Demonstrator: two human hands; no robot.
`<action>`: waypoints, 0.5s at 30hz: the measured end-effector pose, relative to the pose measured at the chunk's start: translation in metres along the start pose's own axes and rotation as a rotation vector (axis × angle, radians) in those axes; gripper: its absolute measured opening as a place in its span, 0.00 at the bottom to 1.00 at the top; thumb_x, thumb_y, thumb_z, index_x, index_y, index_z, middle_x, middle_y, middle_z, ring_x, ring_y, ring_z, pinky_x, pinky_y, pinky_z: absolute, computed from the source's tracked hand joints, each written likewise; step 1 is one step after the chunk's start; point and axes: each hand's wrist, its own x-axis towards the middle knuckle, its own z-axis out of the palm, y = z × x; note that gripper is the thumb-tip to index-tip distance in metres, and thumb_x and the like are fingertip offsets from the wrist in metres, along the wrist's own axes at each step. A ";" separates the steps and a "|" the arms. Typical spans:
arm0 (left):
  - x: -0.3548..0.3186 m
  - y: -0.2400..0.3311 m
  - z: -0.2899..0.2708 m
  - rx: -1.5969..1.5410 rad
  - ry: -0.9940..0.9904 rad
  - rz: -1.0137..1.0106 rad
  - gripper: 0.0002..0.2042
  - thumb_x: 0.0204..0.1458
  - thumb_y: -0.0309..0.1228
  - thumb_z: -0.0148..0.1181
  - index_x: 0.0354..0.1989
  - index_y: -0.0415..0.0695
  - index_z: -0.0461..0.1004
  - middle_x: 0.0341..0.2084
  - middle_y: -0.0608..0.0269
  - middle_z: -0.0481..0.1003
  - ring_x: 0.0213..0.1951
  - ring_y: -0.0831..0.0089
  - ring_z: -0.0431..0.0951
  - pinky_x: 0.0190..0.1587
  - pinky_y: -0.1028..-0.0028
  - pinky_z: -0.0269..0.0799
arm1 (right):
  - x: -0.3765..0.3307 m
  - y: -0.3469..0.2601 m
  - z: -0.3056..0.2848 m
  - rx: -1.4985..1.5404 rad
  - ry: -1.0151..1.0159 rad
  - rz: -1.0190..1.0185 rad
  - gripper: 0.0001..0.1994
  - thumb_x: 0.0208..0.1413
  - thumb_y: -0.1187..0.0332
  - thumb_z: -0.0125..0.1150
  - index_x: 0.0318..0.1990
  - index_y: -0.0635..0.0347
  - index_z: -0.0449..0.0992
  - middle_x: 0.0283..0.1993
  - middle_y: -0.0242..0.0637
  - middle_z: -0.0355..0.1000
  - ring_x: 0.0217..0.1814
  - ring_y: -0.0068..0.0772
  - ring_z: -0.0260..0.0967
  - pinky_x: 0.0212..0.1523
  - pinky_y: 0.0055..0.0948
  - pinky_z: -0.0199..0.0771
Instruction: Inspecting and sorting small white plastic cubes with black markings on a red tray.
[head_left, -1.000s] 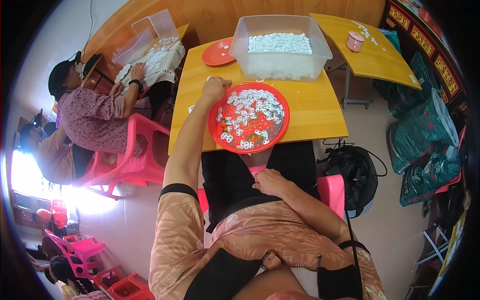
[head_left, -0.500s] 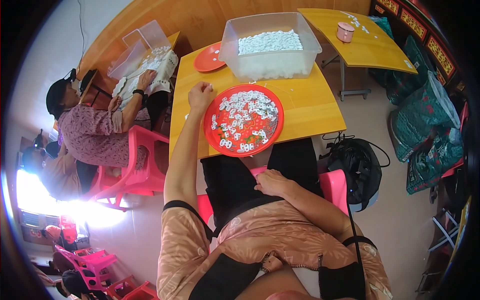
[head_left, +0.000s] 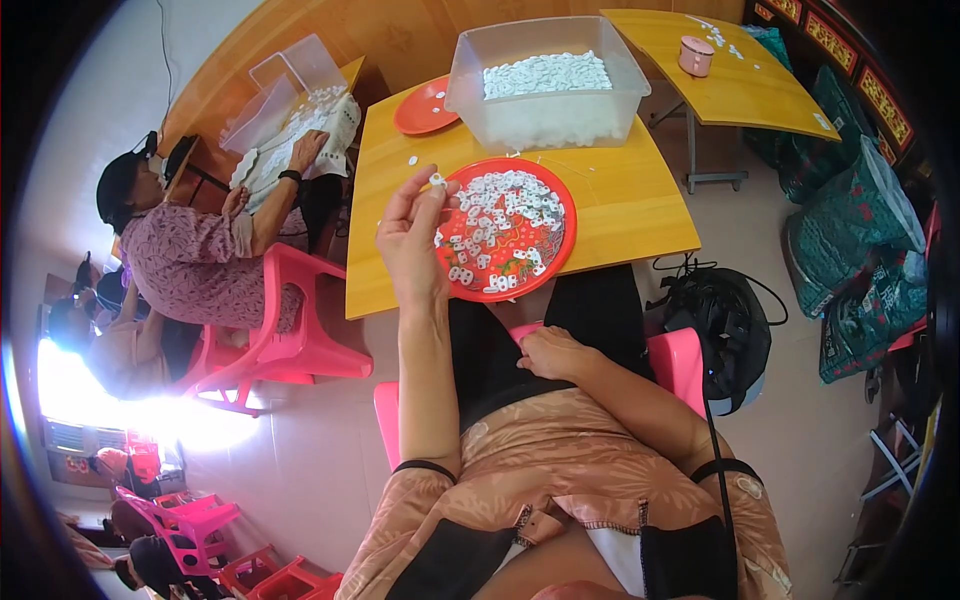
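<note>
My left hand [head_left: 412, 235] is raised over the left rim of a round red tray [head_left: 567, 235], partly covering it. Thumb and fingertips pinch a small white plastic piece [head_left: 437, 180]. Many white oblong pieces with two dark holes [head_left: 515, 200] lie scattered and heaped on the tray's patterned surface. My right hand [head_left: 552, 356] rests on my lap with its fingers curled in, and nothing shows in it. Left of the tray, a loose white piece [head_left: 412, 160] lies on the yellow table [head_left: 630, 210].
Behind the tray stands a clear plastic bin [head_left: 545, 130] holding many white pieces, beside an orange-red plate [head_left: 425, 108]. A co-worker [head_left: 200, 240] sits at the left on a pink chair [head_left: 290, 300]. Another table [head_left: 760, 95] at the right bears a pink cup [head_left: 696, 57].
My left hand has come back from the table left of the tray toward me and slightly right, lifting a white piece in its fingertips. My right hand has stayed on my lap.
</note>
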 end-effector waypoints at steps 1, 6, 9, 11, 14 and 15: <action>-0.007 0.000 0.002 0.007 -0.001 0.021 0.16 0.63 0.23 0.63 0.58 0.35 0.77 0.40 0.53 0.84 0.40 0.76 0.83 0.46 0.78 0.77 | 0.001 0.001 0.001 0.003 -0.003 0.003 0.17 0.59 0.57 0.70 0.38 0.68 0.82 0.39 0.60 0.79 0.47 0.66 0.79 0.49 0.55 0.78; -0.022 -0.011 0.000 0.050 -0.035 0.063 0.15 0.63 0.24 0.63 0.57 0.35 0.77 0.40 0.52 0.84 0.39 0.74 0.83 0.47 0.77 0.77 | 0.003 0.006 0.003 -0.010 0.013 0.007 0.17 0.59 0.58 0.70 0.38 0.67 0.82 0.40 0.59 0.80 0.47 0.65 0.79 0.49 0.55 0.78; -0.025 -0.036 -0.009 0.167 -0.054 0.062 0.11 0.63 0.23 0.63 0.52 0.36 0.80 0.34 0.64 0.83 0.40 0.78 0.83 0.48 0.77 0.76 | 0.004 0.002 0.002 -0.013 -0.005 0.007 0.17 0.59 0.58 0.70 0.38 0.67 0.82 0.40 0.59 0.80 0.48 0.65 0.79 0.49 0.55 0.78; -0.028 -0.065 -0.016 0.284 -0.132 0.046 0.10 0.62 0.24 0.65 0.50 0.38 0.82 0.33 0.65 0.83 0.38 0.81 0.81 0.46 0.78 0.76 | 0.002 -0.003 -0.001 -0.012 -0.006 0.007 0.17 0.59 0.58 0.70 0.37 0.67 0.82 0.40 0.59 0.80 0.47 0.65 0.79 0.49 0.55 0.78; -0.037 -0.087 -0.011 0.483 -0.170 -0.049 0.09 0.61 0.27 0.67 0.48 0.41 0.84 0.29 0.67 0.82 0.31 0.82 0.79 0.37 0.78 0.75 | 0.001 -0.004 -0.001 -0.004 0.005 0.002 0.17 0.59 0.58 0.71 0.37 0.67 0.83 0.40 0.60 0.80 0.47 0.65 0.79 0.49 0.55 0.78; -0.032 -0.106 -0.022 0.546 -0.187 -0.024 0.10 0.60 0.29 0.67 0.49 0.41 0.84 0.28 0.67 0.82 0.29 0.83 0.78 0.33 0.76 0.75 | 0.002 -0.004 0.000 0.000 0.014 -0.016 0.17 0.58 0.58 0.71 0.37 0.67 0.83 0.40 0.60 0.80 0.47 0.65 0.79 0.49 0.55 0.78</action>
